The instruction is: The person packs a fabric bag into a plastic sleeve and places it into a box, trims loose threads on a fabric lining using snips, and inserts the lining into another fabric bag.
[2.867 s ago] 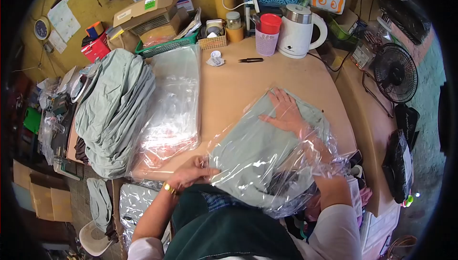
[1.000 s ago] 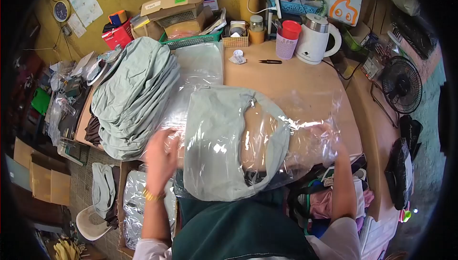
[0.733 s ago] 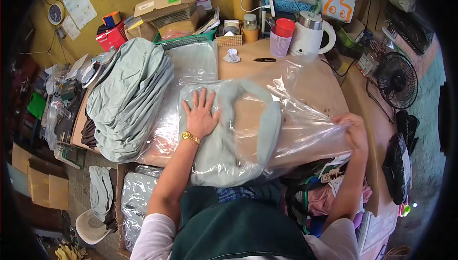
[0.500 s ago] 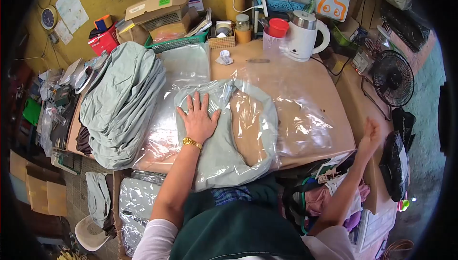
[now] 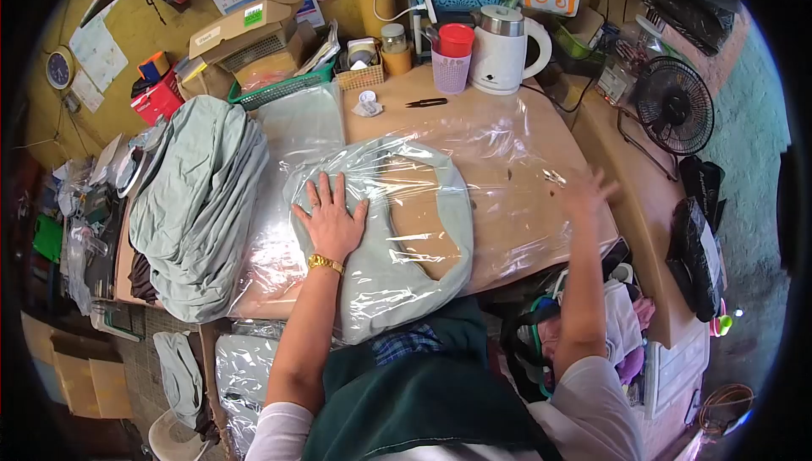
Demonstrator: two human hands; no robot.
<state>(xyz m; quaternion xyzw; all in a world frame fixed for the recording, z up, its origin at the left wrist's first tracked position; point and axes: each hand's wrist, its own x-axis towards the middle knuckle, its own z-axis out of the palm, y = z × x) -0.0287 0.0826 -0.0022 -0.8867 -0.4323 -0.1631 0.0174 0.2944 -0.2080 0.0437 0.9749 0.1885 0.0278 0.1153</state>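
While the left hand [image 5: 331,222] presses down flat, fingers spread and gripping nothing, the cloth [image 5: 376,265] lies beneath it inside clear plastic [image 5: 507,178], overhanging the tabletop's [image 5: 385,120] front edge. The right hand [image 5: 585,196], blurred, its fingers apart and loose, is by the right edge. A pile [image 5: 194,216] of cloths lines the left edge; snips [image 5: 426,103] and kettle [image 5: 497,59] sit near the back edge.

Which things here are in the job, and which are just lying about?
In the job:
- cloth, inside the clear bag
- left hand, flat on the bag
- right hand, blurred, near the bag's right end
- likely the cloth pile and flat bags

Apparently just there:
- kettle
- fan
- red cup
- clock
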